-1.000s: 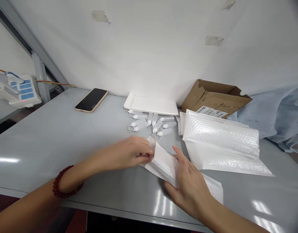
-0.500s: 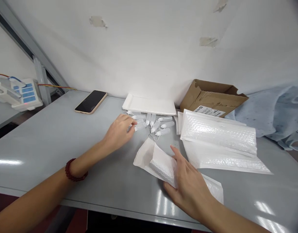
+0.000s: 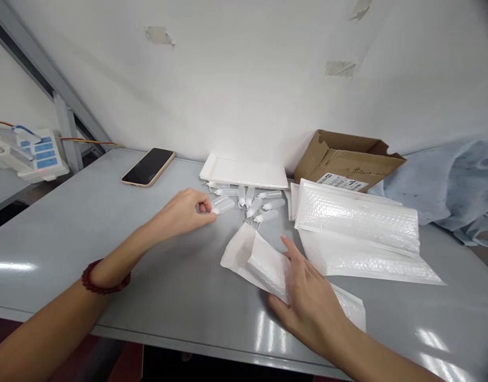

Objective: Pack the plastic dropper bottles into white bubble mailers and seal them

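Note:
My left hand [image 3: 184, 211] pinches a small white plastic bottle [image 3: 223, 205] by one end, just left of a pile of several like bottles [image 3: 258, 204] on the grey table [image 3: 88, 239]. A red bead bracelet circles that wrist. My right hand [image 3: 311, 305] lies flat, fingers stretched, on a white bubble mailer [image 3: 252, 257] whose open mouth faces left towards the bottles.
More bubble mailers [image 3: 357, 220] are stacked at the right, flat white ones [image 3: 244, 171] by the wall. A brown cardboard box [image 3: 347, 156], a phone [image 3: 148, 166], a white device with blue buttons [image 3: 29, 154] and blue cloth [image 3: 454, 180] are around.
My left hand let go of the mailer's mouth, reached out to the bottle pile, and now draws back slightly with one bottle pinched. My right hand stayed on the mailer.

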`<state>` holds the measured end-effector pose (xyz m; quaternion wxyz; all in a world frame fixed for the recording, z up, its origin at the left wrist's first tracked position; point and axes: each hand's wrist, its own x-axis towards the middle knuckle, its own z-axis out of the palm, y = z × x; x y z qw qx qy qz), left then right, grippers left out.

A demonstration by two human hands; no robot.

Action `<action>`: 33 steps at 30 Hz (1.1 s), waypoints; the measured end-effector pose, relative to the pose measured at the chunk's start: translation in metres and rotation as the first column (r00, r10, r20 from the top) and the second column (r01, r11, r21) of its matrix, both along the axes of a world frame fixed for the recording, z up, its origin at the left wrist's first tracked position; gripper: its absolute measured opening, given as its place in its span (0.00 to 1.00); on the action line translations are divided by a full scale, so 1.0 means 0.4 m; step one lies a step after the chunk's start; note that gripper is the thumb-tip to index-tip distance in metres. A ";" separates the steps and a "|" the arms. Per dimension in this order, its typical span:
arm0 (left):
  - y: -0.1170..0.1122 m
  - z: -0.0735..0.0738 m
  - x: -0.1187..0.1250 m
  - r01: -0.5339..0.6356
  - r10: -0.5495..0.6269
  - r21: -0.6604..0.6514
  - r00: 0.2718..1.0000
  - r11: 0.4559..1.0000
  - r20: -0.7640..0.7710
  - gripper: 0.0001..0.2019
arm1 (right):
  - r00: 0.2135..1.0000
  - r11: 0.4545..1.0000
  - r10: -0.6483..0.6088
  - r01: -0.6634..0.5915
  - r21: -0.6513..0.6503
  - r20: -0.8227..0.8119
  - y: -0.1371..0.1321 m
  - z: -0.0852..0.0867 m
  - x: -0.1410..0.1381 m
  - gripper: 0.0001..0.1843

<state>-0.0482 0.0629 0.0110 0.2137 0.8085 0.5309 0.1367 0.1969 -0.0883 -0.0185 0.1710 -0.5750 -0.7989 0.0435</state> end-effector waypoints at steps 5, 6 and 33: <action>-0.002 0.067 -0.044 0.172 -0.156 -0.160 0.982 0.972 0.105 0.11 | 1.000 1.000 -0.002 0.002 0.019 -0.001 0.000 -0.003 0.001 0.47; -0.007 0.074 -0.045 0.237 -0.221 -0.181 0.970 0.955 0.104 0.11 | 1.000 1.000 -0.003 0.003 0.023 -0.004 0.001 -0.003 0.001 0.47; -0.120 0.034 0.050 0.518 -0.562 0.286 0.821 0.806 0.099 0.08 | 0.996 0.996 0.046 -0.040 0.081 -0.076 -0.001 0.008 -0.004 0.49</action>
